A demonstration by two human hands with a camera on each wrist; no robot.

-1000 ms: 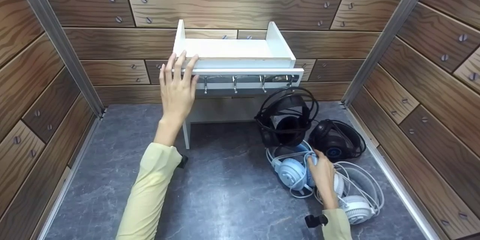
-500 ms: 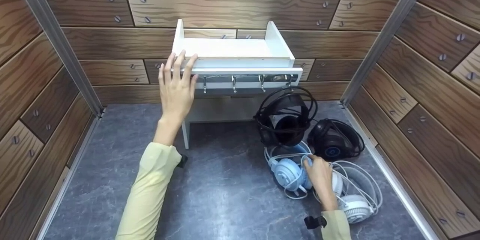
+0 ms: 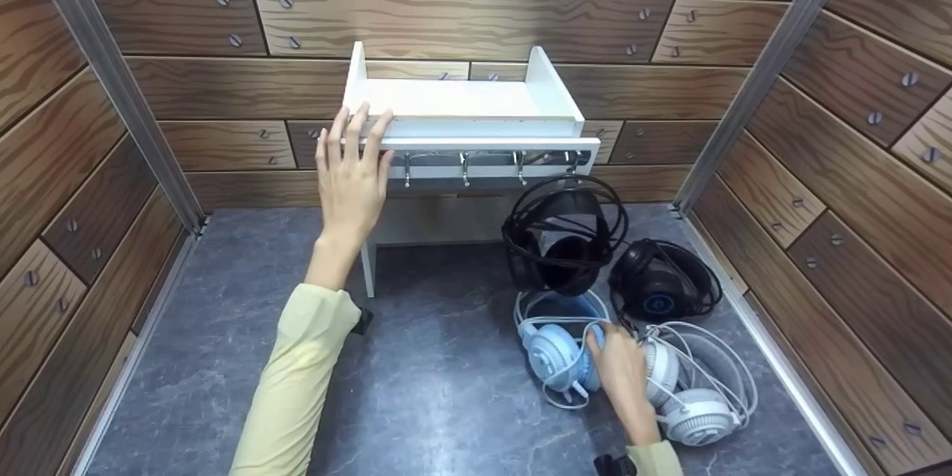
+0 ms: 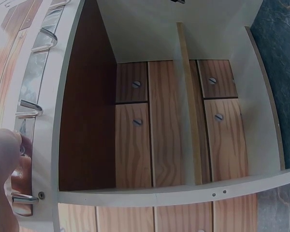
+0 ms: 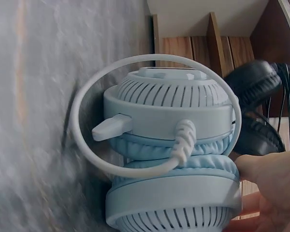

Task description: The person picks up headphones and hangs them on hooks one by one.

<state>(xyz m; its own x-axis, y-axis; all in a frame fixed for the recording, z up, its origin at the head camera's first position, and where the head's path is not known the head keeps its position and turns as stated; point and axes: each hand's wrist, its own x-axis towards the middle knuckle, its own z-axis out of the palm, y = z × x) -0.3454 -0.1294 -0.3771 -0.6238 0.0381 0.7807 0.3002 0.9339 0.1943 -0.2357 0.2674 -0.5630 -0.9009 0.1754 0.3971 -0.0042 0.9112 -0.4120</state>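
At the upper left end of a small white hook rack (image 3: 476,143), my left hand (image 3: 349,190) rests with its fingers extended over the front board. Part of that hand (image 4: 2,179) shows beside the metal hooks in the left wrist view. My right hand (image 3: 621,375) grips the right ear cup of light-blue headphones (image 3: 551,352) low over the grey floor. In the right wrist view, both ear cups of the blue headphones (image 5: 171,108) and a looped cable are close up; fingers are partly hidden behind the lower cup. Black headphones (image 3: 565,238) hang at the rack's right end.
A second pair of black headphones (image 3: 658,290) lies on the floor at right. White headphones (image 3: 699,409) lie just right of my right hand. Several metal hooks line the rack's front. Wood-patterned walls (image 3: 461,18) enclose the grey floor (image 3: 439,372).
My right hand has moved left and nearer to me, drawing the light-blue headphones away from the black and white ones. My left hand stays on the rack.
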